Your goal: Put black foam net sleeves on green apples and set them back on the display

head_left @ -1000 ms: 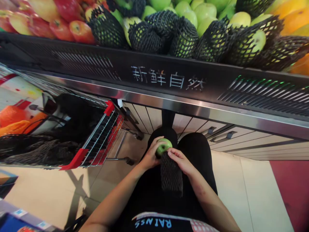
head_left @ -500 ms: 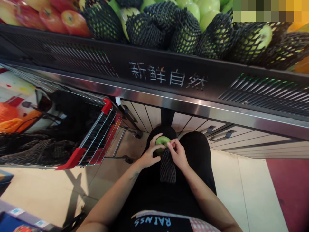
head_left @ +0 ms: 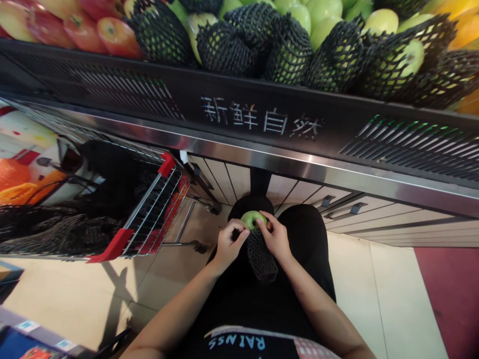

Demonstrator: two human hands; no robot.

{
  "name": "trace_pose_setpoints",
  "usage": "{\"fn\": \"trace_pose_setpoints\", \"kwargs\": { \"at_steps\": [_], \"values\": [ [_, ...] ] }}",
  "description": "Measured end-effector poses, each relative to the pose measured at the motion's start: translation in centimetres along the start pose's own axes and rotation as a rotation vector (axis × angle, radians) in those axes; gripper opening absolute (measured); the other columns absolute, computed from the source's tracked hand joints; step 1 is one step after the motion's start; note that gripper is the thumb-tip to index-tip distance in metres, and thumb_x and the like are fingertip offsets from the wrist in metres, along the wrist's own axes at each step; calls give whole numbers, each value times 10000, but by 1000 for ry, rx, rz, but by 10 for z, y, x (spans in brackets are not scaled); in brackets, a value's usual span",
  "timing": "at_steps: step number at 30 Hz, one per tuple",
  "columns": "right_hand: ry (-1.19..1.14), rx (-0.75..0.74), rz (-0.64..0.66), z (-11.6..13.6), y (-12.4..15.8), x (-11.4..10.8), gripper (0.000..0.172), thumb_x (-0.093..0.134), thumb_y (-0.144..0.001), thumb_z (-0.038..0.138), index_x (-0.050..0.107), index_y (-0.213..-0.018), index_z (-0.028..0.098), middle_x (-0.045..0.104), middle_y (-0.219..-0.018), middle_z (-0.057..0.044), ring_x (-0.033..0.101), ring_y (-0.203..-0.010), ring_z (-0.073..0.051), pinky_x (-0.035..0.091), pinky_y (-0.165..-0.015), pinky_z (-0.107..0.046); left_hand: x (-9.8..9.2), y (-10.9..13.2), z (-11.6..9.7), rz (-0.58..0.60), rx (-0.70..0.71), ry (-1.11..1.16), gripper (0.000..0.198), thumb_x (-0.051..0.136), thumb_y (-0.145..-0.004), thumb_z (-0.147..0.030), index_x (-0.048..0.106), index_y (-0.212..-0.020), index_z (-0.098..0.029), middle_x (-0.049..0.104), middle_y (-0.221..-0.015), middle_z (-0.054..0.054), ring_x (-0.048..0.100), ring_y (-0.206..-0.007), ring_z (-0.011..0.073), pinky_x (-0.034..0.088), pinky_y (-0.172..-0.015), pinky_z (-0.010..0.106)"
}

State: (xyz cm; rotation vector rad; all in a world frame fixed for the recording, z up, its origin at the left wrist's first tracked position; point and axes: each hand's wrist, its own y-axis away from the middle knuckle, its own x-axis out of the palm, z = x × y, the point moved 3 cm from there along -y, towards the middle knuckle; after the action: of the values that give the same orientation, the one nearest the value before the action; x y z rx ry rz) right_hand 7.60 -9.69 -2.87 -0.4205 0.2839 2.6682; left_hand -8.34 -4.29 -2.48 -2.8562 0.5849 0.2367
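Observation:
Over my lap is a green apple (head_left: 248,219), its hollowed end facing up. A black foam net sleeve (head_left: 263,262) covers its lower side and hangs loose toward my body. My right hand (head_left: 276,238) grips the apple from the right, thumb on top near the hollow and fingers around the far side. On the left, my left hand (head_left: 229,243) is closed, with thumb and curled fingers pinching at the apple's edge, where the sleeve's rim seems to be. What lies inside that pinch is mostly hidden.
Ahead stands a fruit display (head_left: 239,85) with red apples (head_left: 116,35), green apples in black nets (head_left: 288,50) and orange fruit. A shopping cart (head_left: 149,214) with black nets (head_left: 67,229) is at my left. Cabinet doors (head_left: 232,179) are beyond my knees.
My left hand has moved from spanning the apple to a curled pinch at its left edge. My right fingers now reach around the apple. The sleeve's loose end has swung slightly right.

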Motion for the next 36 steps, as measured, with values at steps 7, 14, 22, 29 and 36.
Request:
{"fn": "trace_pose_setpoints", "kwargs": {
  "at_steps": [7, 14, 22, 29, 36],
  "values": [
    [0, 15, -26, -3, 1, 1, 480, 588, -885, 498, 701, -1207, 161, 462, -599, 35, 423, -532, -126, 381, -555, -282, -10, -2, -3, 264, -250, -137, 233, 641, -877, -408, 560, -808, -200, 555, -719, -37, 542, -675, 122, 409, -660, 244],
    [-90, -5, 30, 2, 5, 7, 486, 484, -948, 514, 690, -1242, 186, 697, -777, -35, 614, -681, -177, 507, -697, -315, -17, -25, 0, 128, -257, -167, 275, 709, -808, -465, 624, -775, -205, 567, -722, -24, 505, -661, 135, 380, -627, 263],
    [-210, 37, 62, 3, 1, 8, 399, 661, -852, 449, 724, -1176, 224, 739, -1213, -69, 695, -1084, -260, 525, -969, -381, 14, -23, 25, -122, -316, 127, 345, 605, -875, -507, 672, -975, -184, 727, -1056, 99, 661, -965, 221, 493, -895, 370],
    [-185, 78, -11, 2, -23, 0, 353, 707, -778, 535, 751, -698, 194, 686, -626, -24, 573, -583, -165, 435, -597, -292, 25, -6, 17, -212, -287, 178, 280, 533, -950, -471, 607, -954, -201, 707, -1146, 92, 650, -1074, 208, 481, -977, 380],
    [-425, 206, 109, -24, -56, 14, 470, 764, -633, 620, 668, -619, 160, 613, -546, 2, 529, -527, -130, 415, -535, -273, 27, -10, 16, -229, -304, 161, 294, 496, -965, -477, 582, -880, -210, 727, -1130, 87, 652, -1095, 209, 464, -1007, 379]
  ]
}}
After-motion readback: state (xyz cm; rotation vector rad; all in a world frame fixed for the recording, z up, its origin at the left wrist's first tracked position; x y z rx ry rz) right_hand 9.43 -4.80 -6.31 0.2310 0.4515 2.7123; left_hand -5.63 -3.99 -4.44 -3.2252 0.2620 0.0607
